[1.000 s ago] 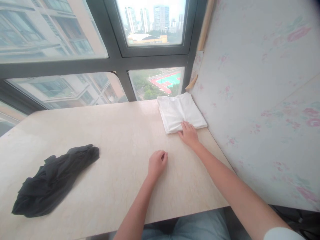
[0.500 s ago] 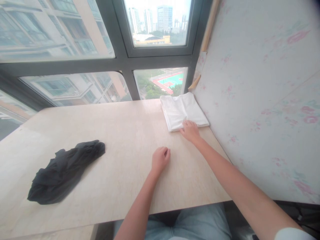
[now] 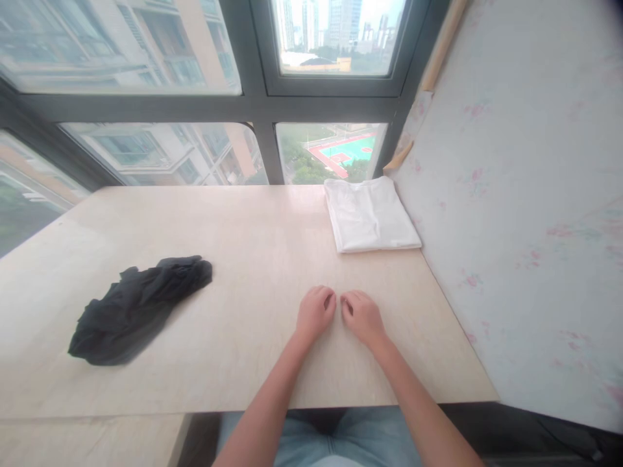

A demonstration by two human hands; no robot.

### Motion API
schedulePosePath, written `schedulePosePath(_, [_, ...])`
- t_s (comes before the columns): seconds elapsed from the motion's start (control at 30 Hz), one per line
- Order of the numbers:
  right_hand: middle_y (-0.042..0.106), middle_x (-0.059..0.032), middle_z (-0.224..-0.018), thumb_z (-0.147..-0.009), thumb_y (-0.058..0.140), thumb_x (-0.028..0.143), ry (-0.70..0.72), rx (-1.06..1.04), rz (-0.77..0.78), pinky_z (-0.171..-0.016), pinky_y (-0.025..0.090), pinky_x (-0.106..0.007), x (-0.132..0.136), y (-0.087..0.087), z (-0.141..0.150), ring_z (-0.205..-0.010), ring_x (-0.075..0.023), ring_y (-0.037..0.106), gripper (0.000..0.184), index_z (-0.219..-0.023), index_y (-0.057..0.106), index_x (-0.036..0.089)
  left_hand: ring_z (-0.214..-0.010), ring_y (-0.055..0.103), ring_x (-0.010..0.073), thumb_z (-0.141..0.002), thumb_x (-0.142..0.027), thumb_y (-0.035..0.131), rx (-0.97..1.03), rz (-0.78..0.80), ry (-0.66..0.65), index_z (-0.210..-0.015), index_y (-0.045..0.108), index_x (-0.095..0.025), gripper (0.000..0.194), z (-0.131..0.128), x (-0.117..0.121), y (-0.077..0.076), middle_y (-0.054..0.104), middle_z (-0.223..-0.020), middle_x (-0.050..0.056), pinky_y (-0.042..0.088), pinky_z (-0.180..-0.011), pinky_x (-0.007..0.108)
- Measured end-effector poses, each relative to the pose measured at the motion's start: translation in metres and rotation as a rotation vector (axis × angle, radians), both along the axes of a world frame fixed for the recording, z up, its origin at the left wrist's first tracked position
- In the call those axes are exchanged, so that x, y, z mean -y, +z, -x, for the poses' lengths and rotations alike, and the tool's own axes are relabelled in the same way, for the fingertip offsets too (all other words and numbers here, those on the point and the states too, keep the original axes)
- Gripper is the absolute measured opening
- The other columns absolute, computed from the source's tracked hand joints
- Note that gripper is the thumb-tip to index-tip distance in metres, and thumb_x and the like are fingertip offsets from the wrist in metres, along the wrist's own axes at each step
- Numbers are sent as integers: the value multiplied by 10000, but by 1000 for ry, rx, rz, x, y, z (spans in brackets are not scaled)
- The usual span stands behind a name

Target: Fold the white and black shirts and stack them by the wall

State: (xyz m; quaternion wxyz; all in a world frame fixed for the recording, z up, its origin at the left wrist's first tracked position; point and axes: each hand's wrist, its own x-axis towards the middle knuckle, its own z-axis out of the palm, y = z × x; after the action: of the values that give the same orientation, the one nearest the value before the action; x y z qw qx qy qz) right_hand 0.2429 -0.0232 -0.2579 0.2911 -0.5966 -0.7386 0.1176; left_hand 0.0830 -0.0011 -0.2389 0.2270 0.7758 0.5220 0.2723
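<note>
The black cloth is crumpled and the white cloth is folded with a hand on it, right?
Not quite: no hand is on the white cloth. The head view shows the left hand and right hand curled side by side at the table. The black cloth is crumpled and the white one folded, as you said.

The head camera looks forward — and down over the tabletop (image 3: pixel 257 266).

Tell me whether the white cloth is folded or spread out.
Folded: the white cloth lies flat in a compact, four-cornered shape with fairly straight edges.
</note>
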Motion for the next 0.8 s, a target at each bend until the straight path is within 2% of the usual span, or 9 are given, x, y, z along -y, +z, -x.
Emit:
schedulePosePath(0.13, [681,-78,-868,-910,435,218,-22,-27,-1,-774,461,-348,4,-5,-1,-856,-228,624,212,-887,646,216,-850,596,178,-908,-234,503,-36,-19,-6,-902,646,-221,144,21,16,1,662,-866,45,459,-771,292])
schedulePosePath(0.23, [686,-78,-886,-907,441,233,-3,-68,-1,-781,476,-361,5,-9,-3,-867,-231,632,212,-891,653,218,-1037,586,218,-903,-205,489,-85,-65,119,-1005,659,-217,198,63,18,4,661,-1045,93,461,-916,349])
schedulePosePath(0.33, [693,-80,-906,-911,443,240,11,-89,-6,-788,484,-363,5,-10,-5,-878,-229,636,224,-892,664,216,-1234,485,302,-897,-174,450,-168,-168,389,-1150,624,-166,307,130,13,12,571,-1254,182,343,-1073,488])
schedulePosePath(0.43, [699,-75,-921,-917,446,241,8,-78,-10,-784,484,-355,6,-8,-6,-873,-218,634,232,-907,676,211,-1330,412,344,-863,-199,509,-407,-321,643,-1215,605,-179,365,208,11,23,509,-1384,174,247,-1124,533])
schedulePosePath(0.5, [700,-71,-924,-921,446,232,15,-71,-11,-786,480,-345,6,-6,-6,-878,-212,632,235,-917,679,205,-1374,352,373,-866,-262,528,-532,-351,801,-1263,580,-160,414,255,14,28,465,-1442,188,213,-1126,566])
schedulePosePath(0.57, [699,-69,-923,-921,447,216,21,-69,-11,-791,476,-337,7,-5,-6,-887,-207,629,234,-923,680,196,-1407,297,385,-877,-353,531,-613,-334,961,-1348,515,-124,523,291,21,30,408,-1491,209,198,-1128,587])
schedulePosePath(0.67, [696,-65,-910,-920,455,202,19,-71,-14,-792,472,-331,7,-3,-6,-884,-206,622,224,-924,679,188,-1365,357,403,-899,-460,487,-630,-192,1089,-1405,457,-74,638,318,29,27,418,-1474,246,300,-1080,595])
schedulePosePath(0.73, [695,-66,-907,-921,456,200,15,-79,-17,-789,470,-330,7,-2,-5,-879,-207,620,222,-923,678,187,-1334,401,399,-914,-476,452,-631,-121,1088,-1413,456,-59,650,321,31,23,438,-1455,254,361,-1047,576])
schedulePosePath(0.8, [696,-68,-908,-922,455,198,13,-88,-22,-786,469,-329,7,-2,-5,-879,-207,620,222,-921,677,189,-1342,397,393,-923,-470,430,-653,-118,1067,-1422,451,-55,649,316,33,19,435,-1459,253,371,-1050,563])
